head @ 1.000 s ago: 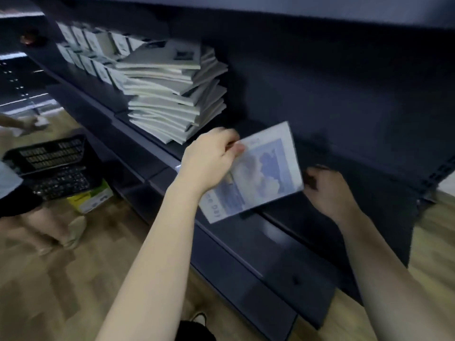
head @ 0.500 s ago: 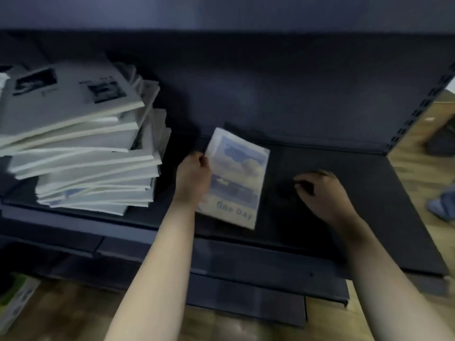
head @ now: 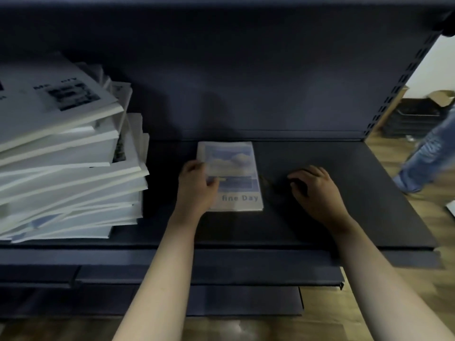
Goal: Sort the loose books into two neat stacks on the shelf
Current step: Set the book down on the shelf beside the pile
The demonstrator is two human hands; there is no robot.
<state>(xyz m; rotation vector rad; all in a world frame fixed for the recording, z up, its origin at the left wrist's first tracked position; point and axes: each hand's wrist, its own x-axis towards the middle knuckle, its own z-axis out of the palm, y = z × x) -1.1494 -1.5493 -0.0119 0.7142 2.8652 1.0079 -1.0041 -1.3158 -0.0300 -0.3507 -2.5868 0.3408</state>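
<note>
While the leaning heap of pale, white-edged paperbacks (head: 69,156) crowds the left end of the dark blue metal shelf (head: 344,217), its covers skewed at several angles, one book lies apart from it across a strip of bare board. The left hand (head: 197,185) grips that book by its left long edge. The thumb lies on the cover and the fingers curl at the edge, though I cannot tell whether they reach underneath. The thin paperback with a blue sky-and-cloud cover (head: 234,168) lies flat near the middle of the shelf. Its long axis runs from the person straight toward the back panel (head: 270,94), with the title end nearest the person. So the book sits just right of the left fingers and to the left of the right hand (head: 317,190), which rests near it but apart, fingers bent with tips on the board and nothing in them. In my judgement this book starts the second stack, and letting go or squaring it falls to the left hand, the nearer one. Beyond the shelf's right end, a leg in blue jeans (head: 428,153) stands on the wooden floor (head: 394,303).
</note>
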